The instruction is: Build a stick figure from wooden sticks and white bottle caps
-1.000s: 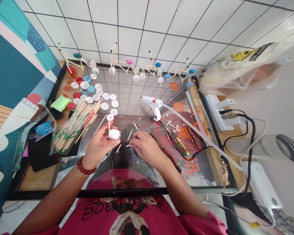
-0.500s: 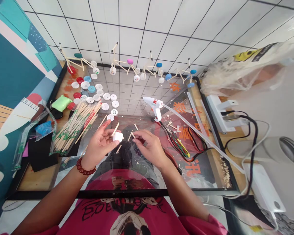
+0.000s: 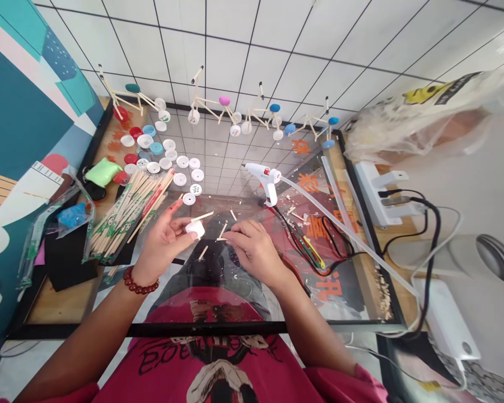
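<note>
My left hand (image 3: 163, 242) pinches a white bottle cap (image 3: 195, 228) with a thin wooden stick (image 3: 203, 216) glued to it and pointing right. Just to its right, my right hand (image 3: 252, 249) is closed in a pinch on a short wooden stick piece (image 3: 221, 239) low over the glass tabletop (image 3: 243, 291). A few short stick pieces (image 3: 224, 228) lie on the glass between the hands. Beyond my right hand stands a white glue gun (image 3: 265, 180) with a long clear glue stick trailing right.
A bundle of wrapped chopsticks (image 3: 128, 215) lies left of my hands, with loose bottle caps (image 3: 168, 162) behind it. Several stick-and-cap bicycle models (image 3: 218, 112) line the tiled wall. A power strip (image 3: 376, 190), cables and a plastic bag (image 3: 420, 117) sit at the right.
My left hand turned the cap so its stick swung from upright to pointing right. My right hand picked a short stick piece off the glass and holds it near the cap.
</note>
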`<state>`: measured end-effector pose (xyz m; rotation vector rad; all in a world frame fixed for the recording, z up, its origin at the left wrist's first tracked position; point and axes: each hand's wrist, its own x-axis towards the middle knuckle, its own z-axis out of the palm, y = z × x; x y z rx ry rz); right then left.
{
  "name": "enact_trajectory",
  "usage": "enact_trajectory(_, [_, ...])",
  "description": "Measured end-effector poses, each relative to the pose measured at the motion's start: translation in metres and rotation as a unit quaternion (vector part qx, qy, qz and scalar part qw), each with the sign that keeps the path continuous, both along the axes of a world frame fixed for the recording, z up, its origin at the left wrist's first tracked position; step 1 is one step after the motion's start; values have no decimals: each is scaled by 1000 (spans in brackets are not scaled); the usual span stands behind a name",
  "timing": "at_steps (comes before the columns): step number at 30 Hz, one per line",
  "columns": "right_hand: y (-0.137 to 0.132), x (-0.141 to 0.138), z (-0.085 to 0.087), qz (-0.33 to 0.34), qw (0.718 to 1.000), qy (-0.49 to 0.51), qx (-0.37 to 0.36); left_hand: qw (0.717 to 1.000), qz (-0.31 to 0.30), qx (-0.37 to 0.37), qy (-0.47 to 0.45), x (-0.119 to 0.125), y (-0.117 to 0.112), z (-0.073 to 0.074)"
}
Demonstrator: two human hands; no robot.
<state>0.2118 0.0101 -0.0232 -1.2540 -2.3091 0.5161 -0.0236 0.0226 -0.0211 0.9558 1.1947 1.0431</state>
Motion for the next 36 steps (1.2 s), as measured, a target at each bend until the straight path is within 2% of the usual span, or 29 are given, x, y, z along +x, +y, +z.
enact_trajectory(3, [-2, -7, 1, 79, 997, -11, -2, 1000, -3, 3, -5, 0, 0, -2])
enact_trajectory(5, [-2, -10, -1, 101, 994, -42, 6, 1000, -6, 5, -6, 0, -1, -3])
enact_trajectory(6, [-1, -9, -2, 83, 995, -56, 12, 1000, -6, 7, -7, 1, -1, -3])
enact_trajectory(8, [2, -7, -4, 5, 998, -56, 21, 1000, -7, 11, -7, 1, -2, -3])
enact_trajectory(11, [8, -3, -6, -93, 995, 28, -4, 999, -27, -2, 16, 2, -3, 1])
enact_trajectory(14, [10, -6, -6, -106, 982, 144, -63, 997, -52, -32, 36, 4, -4, 4])
enact_trajectory(17, [8, -10, -4, -106, 973, 190, -75, 997, -56, -54, 17, 5, -4, 5])
enact_trajectory(19, [6, -9, -2, -85, 979, 179, -49, 996, -51, -64, -18, 5, -4, 4])
enact_trajectory(24, [1, -4, 0, 25, 989, 141, -18, 992, -45, -79, -91, 4, -4, 0])
enact_trajectory(27, [0, -4, -4, 14, 998, 67, -5, 992, -34, -69, -103, 5, -4, -2])
enact_trajectory(31, [1, -3, -12, -1, 998, -67, 15, 999, -7, 9, -48, 5, -3, -7])
enact_trajectory(36, [1, -3, -13, -15, 995, -99, 19, 999, -14, 40, 3, 5, -2, -9])
